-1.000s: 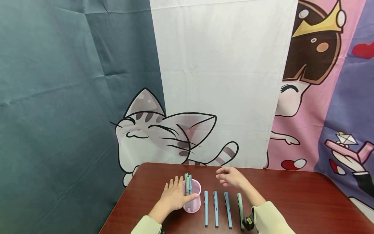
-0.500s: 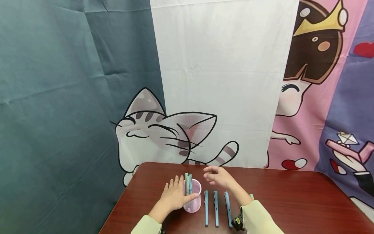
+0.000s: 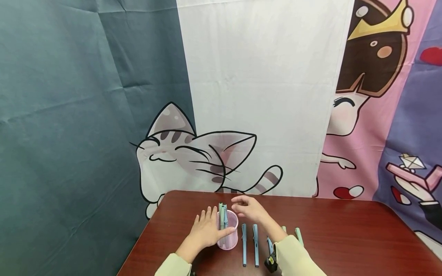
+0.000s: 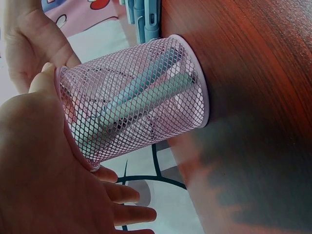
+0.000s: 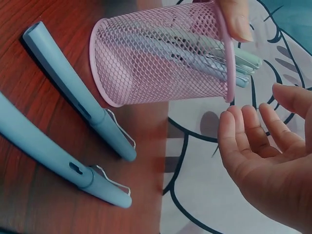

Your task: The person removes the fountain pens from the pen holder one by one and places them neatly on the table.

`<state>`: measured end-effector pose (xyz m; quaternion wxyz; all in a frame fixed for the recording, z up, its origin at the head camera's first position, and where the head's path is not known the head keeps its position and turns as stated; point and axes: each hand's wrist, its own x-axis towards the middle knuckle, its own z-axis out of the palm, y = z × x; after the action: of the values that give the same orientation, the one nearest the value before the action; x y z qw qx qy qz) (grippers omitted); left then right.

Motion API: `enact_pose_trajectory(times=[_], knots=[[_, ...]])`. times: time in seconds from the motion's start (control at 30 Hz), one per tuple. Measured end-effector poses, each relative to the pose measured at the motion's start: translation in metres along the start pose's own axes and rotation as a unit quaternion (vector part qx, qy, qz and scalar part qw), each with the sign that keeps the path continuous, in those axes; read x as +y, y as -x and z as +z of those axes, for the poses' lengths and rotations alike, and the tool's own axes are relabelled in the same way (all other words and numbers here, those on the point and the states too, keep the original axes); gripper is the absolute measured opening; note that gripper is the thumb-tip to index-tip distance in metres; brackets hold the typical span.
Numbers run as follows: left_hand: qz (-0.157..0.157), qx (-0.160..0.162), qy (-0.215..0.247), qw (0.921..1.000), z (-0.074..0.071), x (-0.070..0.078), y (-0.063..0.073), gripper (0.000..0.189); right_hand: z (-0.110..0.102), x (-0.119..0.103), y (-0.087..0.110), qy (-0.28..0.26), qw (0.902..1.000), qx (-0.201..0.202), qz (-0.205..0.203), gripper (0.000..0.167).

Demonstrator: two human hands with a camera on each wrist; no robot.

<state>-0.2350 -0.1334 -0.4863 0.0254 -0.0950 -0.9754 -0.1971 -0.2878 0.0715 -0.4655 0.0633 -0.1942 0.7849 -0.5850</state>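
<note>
A pink mesh pen cup [image 3: 233, 241] stands upright on the table with several green and blue pens [image 3: 221, 215] in it. My left hand [image 3: 203, 232] rests against its left side, fingers spread straight and thumb lying across the rim. Just right of the rim hovers my right hand [image 3: 251, 210], its fingers loosely bent with nothing between them; the right wrist view shows this empty palm [image 5: 273, 161] beside the cup's mouth. Blue pens [image 3: 244, 245] lie in a row right of the cup, one partly under the right sleeve. Two green pens [image 3: 299, 235] peek out beyond that sleeve.
The brown wooden table [image 3: 345, 230] extends to the right and behind the cup. A cloth backdrop [image 3: 269, 96] with a cartoon cat hangs behind the table's far edge. A dark wrist device [image 3: 271, 263] sits at the right cuff.
My right hand has moved left, from above the pen row to beside the cup's rim. Its sleeve now covers part of a blue pen and uncovers green pen ends. The left hand stays put.
</note>
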Motion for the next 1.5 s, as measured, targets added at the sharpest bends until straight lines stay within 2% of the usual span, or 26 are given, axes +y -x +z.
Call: enact_pose_trajectory(times=[0.57,0.93,1.5], knots=[[0.004,-0.002,0.002,1.0,-0.001,0.0,0.0,0.112,0.022,0.008,-0.007,0.049,0.9981,0.037,0.002,0.027],[0.002,0.0,0.002,1.0,0.0,-0.001,0.0,0.112,0.027,0.006,-0.008,0.029,0.9988,0.038,0.006,0.026],[0.002,-0.016,-0.009,0.9998,-0.001,0.0,-0.002,0.112,0.034,0.011,-0.018,0.065,0.9974,0.027,-0.016,0.026]])
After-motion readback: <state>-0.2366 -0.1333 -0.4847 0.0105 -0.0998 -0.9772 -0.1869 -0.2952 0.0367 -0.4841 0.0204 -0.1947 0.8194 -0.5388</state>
